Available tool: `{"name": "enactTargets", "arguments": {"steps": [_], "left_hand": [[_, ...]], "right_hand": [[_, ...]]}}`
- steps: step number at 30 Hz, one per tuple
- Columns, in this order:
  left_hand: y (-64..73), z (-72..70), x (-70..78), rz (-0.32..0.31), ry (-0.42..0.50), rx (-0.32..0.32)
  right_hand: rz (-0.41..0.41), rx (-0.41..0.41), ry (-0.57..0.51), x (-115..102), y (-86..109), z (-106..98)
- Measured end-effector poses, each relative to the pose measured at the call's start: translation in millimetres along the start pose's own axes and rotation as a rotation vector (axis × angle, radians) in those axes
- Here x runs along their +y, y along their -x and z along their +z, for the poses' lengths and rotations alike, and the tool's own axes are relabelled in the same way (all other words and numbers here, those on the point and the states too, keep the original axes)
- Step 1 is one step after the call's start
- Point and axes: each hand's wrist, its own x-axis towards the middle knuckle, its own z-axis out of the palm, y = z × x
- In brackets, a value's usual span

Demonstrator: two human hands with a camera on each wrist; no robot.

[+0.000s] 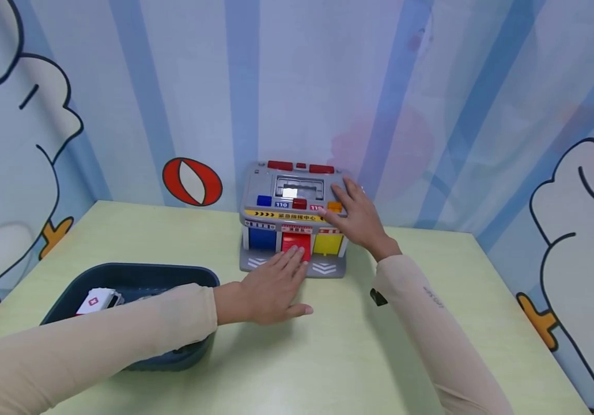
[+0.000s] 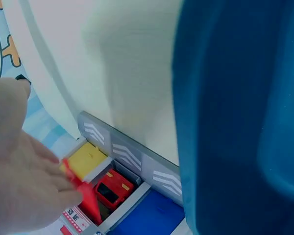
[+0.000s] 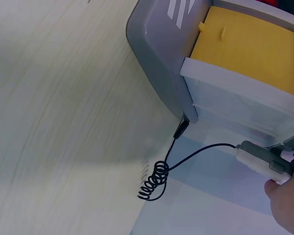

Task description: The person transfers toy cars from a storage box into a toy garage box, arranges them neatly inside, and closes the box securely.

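Note:
A grey toy garage [image 1: 260, 196] stands at the back of the table with blue, red and yellow doors. My left hand [image 1: 273, 285] reaches to its middle bay, straight fingers against the red door [image 2: 90, 203]. The left wrist view shows this door swung upward and a red toy car [image 2: 112, 188] inside the bay. The blue door [image 2: 149, 215] and yellow door [image 3: 247, 49] are down. My right hand [image 1: 359, 219] rests on the roof's right side, fingers spread. Below it, a white-and-grey handset [image 3: 262, 159] on a coiled black cord [image 3: 159, 174] hangs at the garage's side.
A dark blue bin [image 1: 136, 274] sits at the left, under my left forearm, with a white toy vehicle [image 1: 98, 301] in it. Behind the table [image 1: 302, 369] hangs a blue-striped printed curtain [image 1: 297, 86], close to the garage's back.

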Motion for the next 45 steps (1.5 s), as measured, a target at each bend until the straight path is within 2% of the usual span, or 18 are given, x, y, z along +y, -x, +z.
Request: {"name": "enactTargets", "arguments": {"steps": [7,12,28,41,45], "left_hand": [[-13.9,-5.2,-9.4,-0.033,0.090,-0.132],[-23.1,-4.9,-16.7,-0.046,0.090,-0.199],[-38.7,0.6,-32.5,-0.041,0.001,-0.250],[-45.8,-0.3,-42.8,0.023,-0.040,-0.261],[-45.2,1.3,-44.0,0.020,-0.025,-0.262]], "right_hand": [[0.008,-0.006,0.005,-1,-0.8,-1],[0.011,-0.005,0.004,0,-1.0,-1],[-0.014,-0.050,0.025,1,-1.2,-5],[-0.012,-0.084,0.011,1,-0.4,-9],[-0.023,-0.084,0.011,2,-0.7,-9]]}}
